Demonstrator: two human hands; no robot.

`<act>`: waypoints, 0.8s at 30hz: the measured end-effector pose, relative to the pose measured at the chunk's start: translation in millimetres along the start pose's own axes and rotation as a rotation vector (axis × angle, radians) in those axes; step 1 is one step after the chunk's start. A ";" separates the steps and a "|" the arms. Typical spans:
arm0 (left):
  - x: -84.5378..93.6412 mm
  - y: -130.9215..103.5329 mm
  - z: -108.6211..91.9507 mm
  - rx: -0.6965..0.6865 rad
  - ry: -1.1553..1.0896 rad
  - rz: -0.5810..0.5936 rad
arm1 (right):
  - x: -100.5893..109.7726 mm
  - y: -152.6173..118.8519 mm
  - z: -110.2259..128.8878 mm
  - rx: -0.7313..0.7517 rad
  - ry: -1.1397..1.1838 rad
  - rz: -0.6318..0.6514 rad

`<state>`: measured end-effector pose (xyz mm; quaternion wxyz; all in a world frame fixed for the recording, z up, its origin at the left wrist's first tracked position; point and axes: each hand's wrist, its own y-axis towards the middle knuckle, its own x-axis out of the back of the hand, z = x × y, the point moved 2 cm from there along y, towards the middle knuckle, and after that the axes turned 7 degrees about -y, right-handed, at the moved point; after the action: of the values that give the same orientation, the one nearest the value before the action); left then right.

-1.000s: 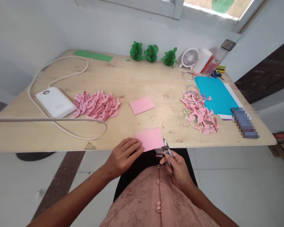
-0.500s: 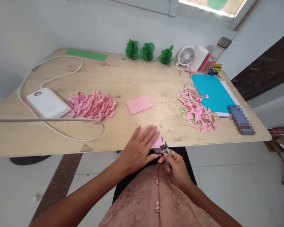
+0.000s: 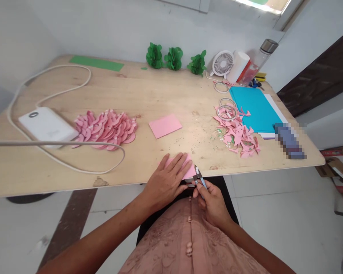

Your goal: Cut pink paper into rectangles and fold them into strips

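My left hand (image 3: 165,183) lies flat on a pink paper piece (image 3: 190,172) at the table's front edge, its fingers stretched out and holding it down. My right hand (image 3: 213,201) is closed round the handles of small scissors (image 3: 201,180), just over the front edge. Their dark blades point up and away from me, right at the right side of that paper; I cannot tell whether they touch it. Another pink paper rectangle (image 3: 165,126) rests farther back. To its left is a heap of curved pink paper pieces (image 3: 108,129).
Pink scraps (image 3: 240,137) and tape rolls (image 3: 226,112) lie on the right, beside blue sheets (image 3: 257,110) and a blurred-out object (image 3: 290,140). Green paper flowers (image 3: 174,59), a small fan (image 3: 223,64) and a bottle (image 3: 260,61) stand behind. A white power bank (image 3: 47,125) with cable is left.
The view has shifted slightly, so the table things appear a little farther left. Both hands, the paper and the scissors keep nearly the same places.
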<state>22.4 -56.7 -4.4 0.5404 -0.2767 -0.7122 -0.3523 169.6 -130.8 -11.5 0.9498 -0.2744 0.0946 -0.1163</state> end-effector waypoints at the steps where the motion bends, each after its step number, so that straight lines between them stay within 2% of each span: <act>1: -0.1 0.0 0.2 -0.002 -0.003 -0.003 | -0.3 -0.2 0.3 0.000 0.001 -0.004; 13: -0.8 0.5 0.7 0.001 0.017 0.016 | -1.3 -1.9 6.6 0.025 -0.111 -0.036; 24: -0.4 0.5 1.0 -0.016 0.026 -0.020 | -1.3 -0.5 8.2 0.052 -0.155 -0.109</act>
<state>22.3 -55.6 -4.8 0.5440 -0.2692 -0.7050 -0.3669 170.2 -126.8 -4.2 0.9534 -0.2625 0.0025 -0.1485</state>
